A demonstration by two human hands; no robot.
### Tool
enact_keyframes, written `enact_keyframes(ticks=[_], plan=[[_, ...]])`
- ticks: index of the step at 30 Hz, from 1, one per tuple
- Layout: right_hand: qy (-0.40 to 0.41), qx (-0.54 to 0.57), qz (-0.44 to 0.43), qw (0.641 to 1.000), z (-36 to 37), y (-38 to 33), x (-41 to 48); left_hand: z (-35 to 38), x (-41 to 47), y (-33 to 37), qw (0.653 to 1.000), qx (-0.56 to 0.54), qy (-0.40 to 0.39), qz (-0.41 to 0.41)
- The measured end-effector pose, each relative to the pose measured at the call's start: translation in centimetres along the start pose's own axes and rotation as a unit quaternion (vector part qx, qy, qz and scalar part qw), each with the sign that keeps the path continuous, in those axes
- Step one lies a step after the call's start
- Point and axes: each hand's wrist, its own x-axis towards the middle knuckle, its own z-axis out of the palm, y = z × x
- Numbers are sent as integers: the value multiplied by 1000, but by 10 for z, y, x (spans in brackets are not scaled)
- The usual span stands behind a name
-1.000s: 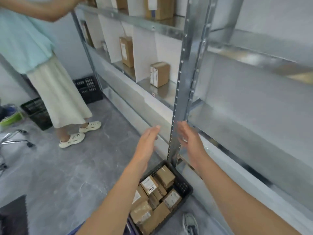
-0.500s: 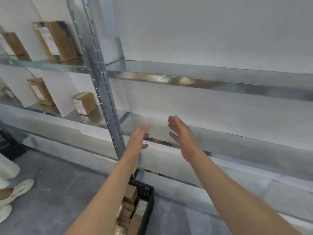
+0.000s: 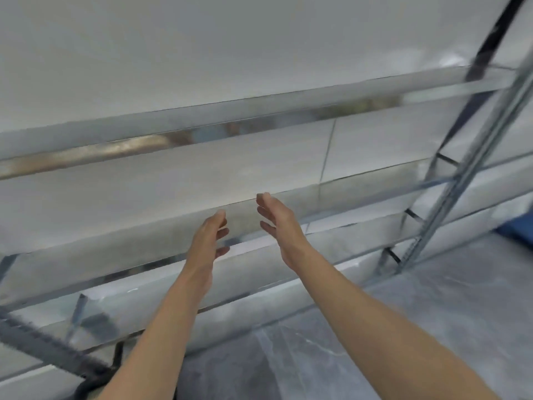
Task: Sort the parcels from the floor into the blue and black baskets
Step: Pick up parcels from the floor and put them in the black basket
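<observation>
My left hand (image 3: 209,239) and my right hand (image 3: 277,223) are raised side by side in front of me, palms facing each other, fingers relaxed, both holding nothing. They hang in front of a bare metal shelf (image 3: 288,197). A blue object (image 3: 517,232) shows at the right edge beyond the rack; I cannot tell whether it is the blue basket. A dark rim (image 3: 95,373) of the black basket peeks out at the bottom left behind my left forearm. No parcels are in view.
A metal rack with several bare shelves fills the view, with an upright post (image 3: 461,180) at the right. Grey marbled floor (image 3: 375,327) lies below at the right. A white wall stands behind the rack.
The view has swung right along the rack. The shelved boxes, the other person and the parcel-filled black basket have left the view. Both hands stay raised and empty.
</observation>
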Motion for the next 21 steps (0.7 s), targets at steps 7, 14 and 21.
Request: enact_keyframes(ticks=[7,14,21], plan=[[162,29,-6,986,-116,3,-37,122,1,-16,987,43,-153,-15],[337,51,2,940,-196,16,-99,218,-24,-43,939,89,-328,-49],[474,76,8,877,-240,32,-180,291,-75,-72,867,124,-477,-74]])
